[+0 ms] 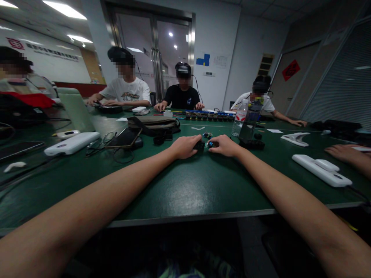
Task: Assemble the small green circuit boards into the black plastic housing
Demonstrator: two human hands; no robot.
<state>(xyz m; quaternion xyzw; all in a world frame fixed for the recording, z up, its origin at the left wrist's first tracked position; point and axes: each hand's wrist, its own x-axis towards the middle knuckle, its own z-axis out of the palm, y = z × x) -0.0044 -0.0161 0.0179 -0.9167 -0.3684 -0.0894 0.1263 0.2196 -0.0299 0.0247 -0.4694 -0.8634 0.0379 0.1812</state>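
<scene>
Both my arms reach forward over the green table. My left hand rests low over the tabletop, fingers curled around a small dark object whose kind I cannot make out. Just to its right, my right hand has thumb and fingers closed on a small blue piece, with bits of silver or wire beside it. Slightly beyond, between the two hands, lies a small cluster of blue and dark parts. The fingertips partly hide what each hand grips.
To the left are a phone, a white power bank and a green bottle. A bag lies beyond my left hand. Water bottle and white devices stand right. Several people sit around the table.
</scene>
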